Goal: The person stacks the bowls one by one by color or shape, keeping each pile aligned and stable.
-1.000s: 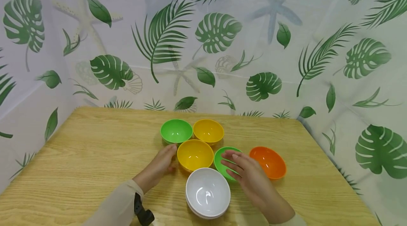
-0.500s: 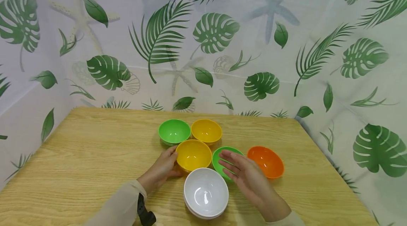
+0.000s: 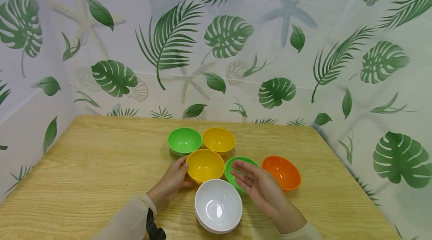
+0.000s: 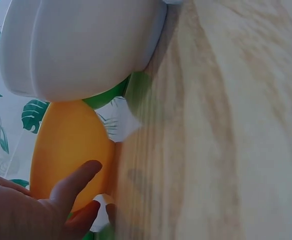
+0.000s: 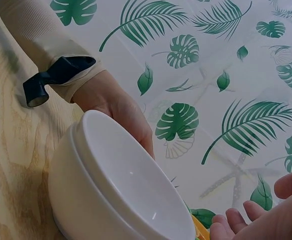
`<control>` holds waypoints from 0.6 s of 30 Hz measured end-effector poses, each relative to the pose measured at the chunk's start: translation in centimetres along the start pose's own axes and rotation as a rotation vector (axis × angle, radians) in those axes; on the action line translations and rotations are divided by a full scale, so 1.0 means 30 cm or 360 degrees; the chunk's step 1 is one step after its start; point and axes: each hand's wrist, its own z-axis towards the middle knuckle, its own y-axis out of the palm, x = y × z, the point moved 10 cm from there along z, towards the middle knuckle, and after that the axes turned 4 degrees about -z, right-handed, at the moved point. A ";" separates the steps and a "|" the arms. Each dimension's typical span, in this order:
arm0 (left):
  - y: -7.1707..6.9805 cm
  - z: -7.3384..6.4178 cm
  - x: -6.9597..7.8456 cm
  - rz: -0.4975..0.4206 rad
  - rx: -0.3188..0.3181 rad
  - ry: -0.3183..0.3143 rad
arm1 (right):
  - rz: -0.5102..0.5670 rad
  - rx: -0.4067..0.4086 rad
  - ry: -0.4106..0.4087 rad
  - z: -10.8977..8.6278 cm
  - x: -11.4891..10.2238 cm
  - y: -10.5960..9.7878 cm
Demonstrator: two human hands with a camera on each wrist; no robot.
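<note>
In the head view a yellow bowl [image 3: 204, 168] stands mid-table, with my left hand [image 3: 173, 178] against its left side. The left wrist view shows the left thumb [image 4: 78, 184] extended along the outside of that yellow bowl [image 4: 68, 145], other fingers lower down beside it. My right hand [image 3: 263, 191] hovers with fingers extended, palm turned inward, overlapping a green bowl [image 3: 233, 174] in the head view. It holds nothing. Between the two wrists, nearest me, stand white bowls [image 3: 218, 206], nested in a stack; their stepped double rim shows in the right wrist view.
Behind the front yellow bowl sit another green bowl [image 3: 184, 140] and a second yellow bowl [image 3: 218, 139], side by side. An orange bowl [image 3: 282, 172] lies right of the right hand. The wooden table [image 3: 101, 153] ends at a leaf-patterned cloth backdrop [image 3: 168, 93].
My left hand has come in from slightly left and settled against the front yellow bowl's side. The right hand and the bowls keep nearly the same places; the view shifts slightly.
</note>
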 end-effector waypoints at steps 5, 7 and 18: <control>-0.004 -0.005 0.015 0.0020 0.0037 0.0068 | 0.0001 0.0012 -0.0012 0.004 0.000 -0.003; -0.004 -0.007 0.021 0.0008 0.0042 0.0086 | -0.0005 0.0026 -0.0028 0.003 -0.002 -0.006; 0.005 -0.024 0.051 0.0050 0.0025 0.0153 | 0.0035 0.0018 -0.0099 0.015 -0.003 -0.001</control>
